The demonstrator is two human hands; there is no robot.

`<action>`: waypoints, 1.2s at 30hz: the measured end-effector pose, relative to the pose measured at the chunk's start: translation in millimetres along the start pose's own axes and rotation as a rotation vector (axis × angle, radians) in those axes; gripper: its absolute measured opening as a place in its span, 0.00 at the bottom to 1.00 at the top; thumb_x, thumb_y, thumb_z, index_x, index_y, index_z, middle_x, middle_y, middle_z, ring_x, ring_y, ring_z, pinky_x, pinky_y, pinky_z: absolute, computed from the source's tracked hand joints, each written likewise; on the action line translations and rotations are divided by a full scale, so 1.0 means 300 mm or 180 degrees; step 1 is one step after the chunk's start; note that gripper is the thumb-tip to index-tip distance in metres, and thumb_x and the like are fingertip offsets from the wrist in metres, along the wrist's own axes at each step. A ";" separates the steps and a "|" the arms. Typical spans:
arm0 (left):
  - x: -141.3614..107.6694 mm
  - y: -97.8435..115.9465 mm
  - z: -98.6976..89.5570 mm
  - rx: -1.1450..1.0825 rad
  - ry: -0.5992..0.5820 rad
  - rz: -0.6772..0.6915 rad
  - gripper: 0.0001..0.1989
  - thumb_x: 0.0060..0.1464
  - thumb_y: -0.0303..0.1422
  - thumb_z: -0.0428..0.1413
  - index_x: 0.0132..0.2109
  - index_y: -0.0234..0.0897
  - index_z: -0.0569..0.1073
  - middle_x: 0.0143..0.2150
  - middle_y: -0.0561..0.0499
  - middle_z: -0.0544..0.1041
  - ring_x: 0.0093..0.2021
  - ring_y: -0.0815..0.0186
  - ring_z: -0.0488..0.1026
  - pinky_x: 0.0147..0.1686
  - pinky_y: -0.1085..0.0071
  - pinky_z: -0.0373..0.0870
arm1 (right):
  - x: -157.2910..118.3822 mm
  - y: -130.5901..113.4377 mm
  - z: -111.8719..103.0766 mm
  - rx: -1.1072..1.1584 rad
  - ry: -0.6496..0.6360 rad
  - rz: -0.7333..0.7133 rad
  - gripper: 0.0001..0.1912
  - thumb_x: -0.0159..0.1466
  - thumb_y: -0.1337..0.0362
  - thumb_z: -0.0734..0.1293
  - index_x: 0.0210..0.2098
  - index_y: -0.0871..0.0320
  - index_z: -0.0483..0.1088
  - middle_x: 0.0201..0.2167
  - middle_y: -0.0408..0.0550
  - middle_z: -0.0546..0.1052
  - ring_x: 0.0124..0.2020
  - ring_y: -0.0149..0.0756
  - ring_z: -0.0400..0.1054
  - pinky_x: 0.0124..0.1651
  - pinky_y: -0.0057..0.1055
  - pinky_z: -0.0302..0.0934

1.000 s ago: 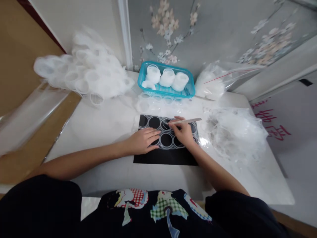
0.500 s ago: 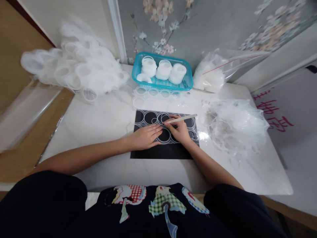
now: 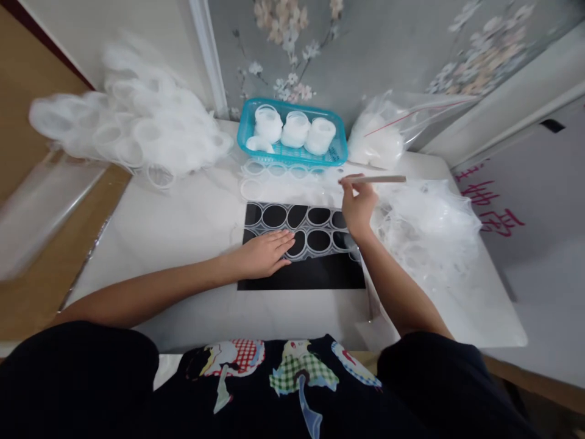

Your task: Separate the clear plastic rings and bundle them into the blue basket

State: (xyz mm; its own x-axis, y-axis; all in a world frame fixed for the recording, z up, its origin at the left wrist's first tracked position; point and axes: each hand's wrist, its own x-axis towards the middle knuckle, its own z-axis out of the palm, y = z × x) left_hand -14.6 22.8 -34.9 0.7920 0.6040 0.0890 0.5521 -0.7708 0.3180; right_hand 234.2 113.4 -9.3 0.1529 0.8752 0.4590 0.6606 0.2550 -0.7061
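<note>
On the white table lies a black mat [image 3: 311, 274], and over its far part is a clear plastic sheet [image 3: 307, 257] with rows of round shapes. My left hand [image 3: 267, 253] rests flat on the left part of the sheet, fingers stretched out. Beyond the sheet's far right side, my right hand [image 3: 360, 207] is raised and closed on a thin, pale stick-like tool [image 3: 384, 179], which points sideways. The tool's exact kind does not show. Whether these fingers also hold a clear ring cannot be made out.
A blue basket [image 3: 292, 161] with several stacks of white rings stands at the back. Left of it is a large heap of translucent rings [image 3: 150, 128]. A zip bag [image 3: 379, 137] and a pile of clear plastic scraps [image 3: 425, 231] lie to the right.
My right hand has lifted off the sheet and moved away and to the right with the tool, which has turned nearly level. My left hand stays on the sheet.
</note>
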 end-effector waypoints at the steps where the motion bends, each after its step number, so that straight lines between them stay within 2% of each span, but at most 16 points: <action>1: 0.001 -0.008 -0.005 -0.0061 0.0001 0.0021 0.25 0.68 0.41 0.50 0.64 0.27 0.68 0.67 0.36 0.65 0.68 0.54 0.62 0.67 0.58 0.59 | 0.000 -0.002 -0.011 0.0252 0.0006 0.0139 0.12 0.68 0.57 0.62 0.34 0.56 0.73 0.37 0.51 0.80 0.42 0.45 0.75 0.51 0.50 0.68; 3: 0.005 -0.021 -0.013 -0.0120 0.0079 0.0063 0.23 0.68 0.41 0.51 0.62 0.29 0.70 0.65 0.38 0.68 0.66 0.56 0.65 0.65 0.59 0.63 | -0.028 -0.003 -0.033 0.0757 0.0011 0.0294 0.13 0.67 0.54 0.65 0.34 0.57 0.73 0.35 0.50 0.80 0.39 0.42 0.77 0.47 0.43 0.71; 7: 0.013 -0.026 -0.023 -0.0026 0.0245 0.0077 0.19 0.67 0.38 0.52 0.57 0.29 0.74 0.61 0.38 0.73 0.62 0.55 0.71 0.61 0.58 0.68 | -0.061 0.047 -0.059 0.1375 0.0793 0.0541 0.12 0.64 0.54 0.68 0.35 0.57 0.70 0.31 0.47 0.79 0.36 0.40 0.79 0.47 0.43 0.72; 8: 0.016 -0.024 -0.026 0.0006 0.0236 0.0072 0.19 0.66 0.37 0.53 0.57 0.29 0.74 0.61 0.38 0.73 0.62 0.55 0.71 0.61 0.58 0.69 | -0.052 0.064 -0.059 0.1408 0.0867 0.0606 0.12 0.63 0.54 0.68 0.35 0.57 0.70 0.30 0.46 0.79 0.35 0.41 0.79 0.47 0.44 0.72; 9: 0.018 -0.021 -0.030 0.0030 0.0220 0.0059 0.19 0.66 0.37 0.54 0.57 0.29 0.75 0.60 0.38 0.73 0.62 0.54 0.71 0.61 0.58 0.69 | -0.038 0.076 -0.055 0.1420 0.0809 0.0662 0.13 0.62 0.53 0.69 0.34 0.57 0.70 0.29 0.46 0.79 0.35 0.41 0.79 0.47 0.44 0.72; 11: 0.024 -0.017 -0.042 0.0042 0.0163 0.0014 0.18 0.65 0.37 0.55 0.56 0.29 0.75 0.60 0.37 0.74 0.60 0.54 0.72 0.59 0.58 0.70 | -0.003 0.083 -0.040 0.1477 0.0445 0.0714 0.14 0.60 0.52 0.70 0.34 0.57 0.70 0.28 0.47 0.80 0.34 0.42 0.79 0.46 0.44 0.72; 15: 0.047 -0.019 -0.077 -0.0181 0.0143 -0.0079 0.15 0.65 0.37 0.54 0.52 0.33 0.77 0.52 0.41 0.80 0.52 0.56 0.78 0.53 0.58 0.75 | 0.043 0.033 0.007 0.1657 -0.0154 0.0603 0.15 0.60 0.51 0.69 0.35 0.56 0.70 0.29 0.48 0.81 0.36 0.42 0.79 0.46 0.41 0.72; 17: 0.073 -0.027 -0.096 -0.0437 0.0356 -0.0231 0.14 0.65 0.38 0.54 0.50 0.34 0.77 0.48 0.43 0.81 0.48 0.57 0.79 0.50 0.60 0.75 | 0.048 -0.001 0.023 0.1742 -0.0307 0.0561 0.15 0.60 0.50 0.70 0.35 0.56 0.71 0.29 0.48 0.81 0.36 0.41 0.79 0.46 0.41 0.72; 19: 0.117 -0.040 -0.112 -0.0695 0.0740 -0.0493 0.13 0.64 0.38 0.54 0.49 0.35 0.76 0.46 0.45 0.80 0.46 0.59 0.78 0.49 0.61 0.75 | 0.044 -0.027 0.028 0.1903 -0.0436 0.0569 0.16 0.59 0.49 0.71 0.35 0.57 0.71 0.29 0.47 0.81 0.35 0.41 0.79 0.46 0.41 0.72; 22: 0.217 -0.067 -0.126 -0.0887 0.1169 -0.0828 0.20 0.59 0.38 0.59 0.55 0.33 0.71 0.51 0.43 0.76 0.49 0.58 0.75 0.51 0.59 0.74 | 0.030 -0.056 0.020 0.2183 -0.0563 0.0626 0.16 0.58 0.50 0.72 0.34 0.57 0.72 0.29 0.47 0.80 0.34 0.40 0.78 0.46 0.41 0.72; 24: 0.293 -0.084 -0.126 -0.0965 0.1131 -0.0983 0.26 0.55 0.38 0.64 0.57 0.32 0.69 0.54 0.40 0.74 0.53 0.54 0.73 0.53 0.57 0.72 | 0.019 -0.071 0.011 0.2365 -0.0580 0.0665 0.15 0.58 0.52 0.73 0.34 0.56 0.73 0.30 0.46 0.81 0.34 0.39 0.78 0.46 0.41 0.71; 27: 0.386 -0.098 -0.114 -0.1256 0.0924 -0.1285 0.23 0.51 0.37 0.67 0.51 0.31 0.72 0.50 0.40 0.76 0.51 0.53 0.74 0.50 0.58 0.72 | 0.008 -0.088 0.002 0.2703 -0.0540 0.0816 0.13 0.58 0.54 0.74 0.34 0.56 0.74 0.29 0.44 0.81 0.33 0.37 0.78 0.46 0.38 0.71; 31: 0.430 -0.098 -0.100 -0.1638 0.1033 -0.1362 0.11 0.49 0.30 0.66 0.40 0.35 0.75 0.40 0.46 0.79 0.46 0.56 0.75 0.50 0.59 0.70 | 0.005 -0.087 0.003 0.3058 -0.0414 0.1169 0.14 0.55 0.54 0.76 0.33 0.57 0.74 0.28 0.43 0.81 0.31 0.35 0.78 0.46 0.36 0.72; 33: 0.427 -0.100 -0.101 -0.1741 0.1100 -0.1339 0.03 0.52 0.27 0.63 0.34 0.36 0.75 0.36 0.48 0.79 0.46 0.56 0.75 0.53 0.59 0.67 | 0.006 -0.072 0.006 0.3165 -0.0132 0.1340 0.15 0.53 0.54 0.77 0.32 0.58 0.75 0.28 0.44 0.82 0.31 0.34 0.77 0.46 0.35 0.72; 36: 0.419 -0.115 -0.109 -0.2026 0.1180 -0.1427 0.02 0.54 0.28 0.60 0.32 0.36 0.77 0.34 0.48 0.80 0.41 0.59 0.76 0.49 0.61 0.69 | 0.002 -0.040 0.010 0.3380 0.0329 0.1743 0.16 0.50 0.55 0.78 0.31 0.58 0.75 0.28 0.43 0.82 0.30 0.33 0.77 0.44 0.32 0.72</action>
State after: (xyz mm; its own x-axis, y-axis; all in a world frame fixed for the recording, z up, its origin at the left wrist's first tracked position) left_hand 57.4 132.0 -4.0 0.3367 0.9367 0.0956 0.4533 -0.2502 0.8555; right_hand 224.1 111.9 -2.1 0.3148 0.9485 -0.0342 -0.4395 0.1137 -0.8910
